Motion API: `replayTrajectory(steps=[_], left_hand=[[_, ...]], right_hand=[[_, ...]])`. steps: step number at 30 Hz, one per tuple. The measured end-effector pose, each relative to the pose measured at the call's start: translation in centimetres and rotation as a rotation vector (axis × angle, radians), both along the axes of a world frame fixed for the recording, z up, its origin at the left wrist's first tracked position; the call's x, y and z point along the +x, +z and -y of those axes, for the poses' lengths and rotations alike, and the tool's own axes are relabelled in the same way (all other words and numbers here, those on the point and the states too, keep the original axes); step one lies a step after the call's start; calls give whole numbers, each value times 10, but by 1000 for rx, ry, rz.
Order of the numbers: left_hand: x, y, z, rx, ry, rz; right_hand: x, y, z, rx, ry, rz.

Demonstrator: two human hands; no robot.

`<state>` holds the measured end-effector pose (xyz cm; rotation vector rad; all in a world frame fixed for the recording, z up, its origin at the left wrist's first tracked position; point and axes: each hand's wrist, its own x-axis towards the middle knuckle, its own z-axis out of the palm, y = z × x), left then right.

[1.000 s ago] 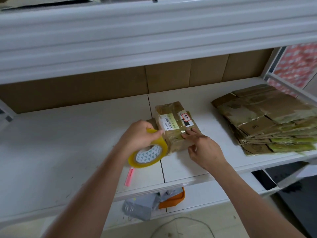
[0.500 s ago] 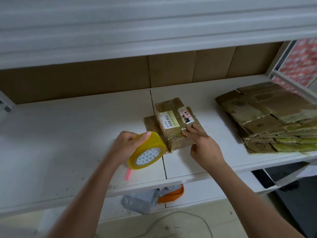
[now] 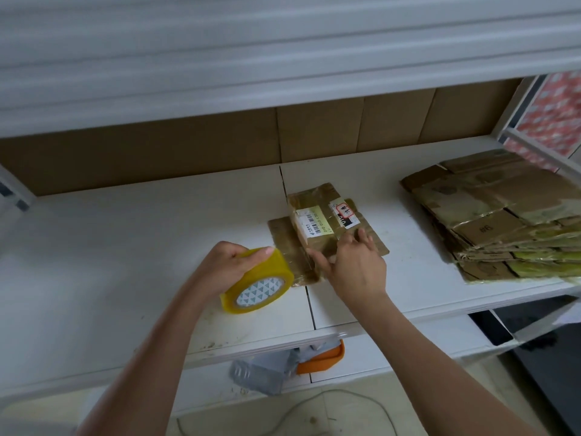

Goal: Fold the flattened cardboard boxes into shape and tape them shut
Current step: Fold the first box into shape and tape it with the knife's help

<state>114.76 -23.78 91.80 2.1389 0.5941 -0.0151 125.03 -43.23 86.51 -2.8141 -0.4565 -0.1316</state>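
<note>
Where the two white boards of the shelf (image 3: 125,253) meet, a small cardboard box (image 3: 317,221) lies near the middle, a worn brown thing wrapped in glossy old tape. A white barcode label (image 3: 309,223) and a second label with a red mark (image 3: 344,212) sit on its upper face, and a flap spreads flat to its left side. The left hand (image 3: 226,269) is clenched round a yellow tape roll (image 3: 259,283), thumb on top, the roll tilted with its patterned core facing the camera and resting at the box's near left corner. A clear strip of tape runs from the roll onto the box. The right hand (image 3: 355,265) presses the near end of the box, fingers laid fairly straight over the cardboard and the thumb pointing left toward the strip; it grasps nothing.

Compared with half a second ago, the right hand has slid left and down along the box, now covering its near end. The roll has pulled back slightly from the box, with the strip drawn out.

A stack of flattened boxes (image 3: 503,221) lies well apart at the right of the shelf. On the lower shelf an orange object (image 3: 323,360) and grey plastic wrapping (image 3: 261,372) show.
</note>
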Motion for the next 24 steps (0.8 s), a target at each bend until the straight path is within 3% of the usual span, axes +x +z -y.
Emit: replayTrajectory(steps=[5, 8, 12, 18, 24], left_hand=[[-2, 3, -3, -15, 14, 6], [-9, -1, -18, -86, 66, 101], [-21, -26, -59, 25, 298, 242], [-42, -70, -91, 283, 330, -153], [-39, -72, -86, 298, 319, -141]], right_hand=[[3, -5, -2, 25, -18, 3], [3, -4, -3, 33, -30, 10], [-4, -6, -5, 53, -51, 58], [-6, -2, -5, 101, -50, 80], [1, 10, 2, 113, -78, 98]])
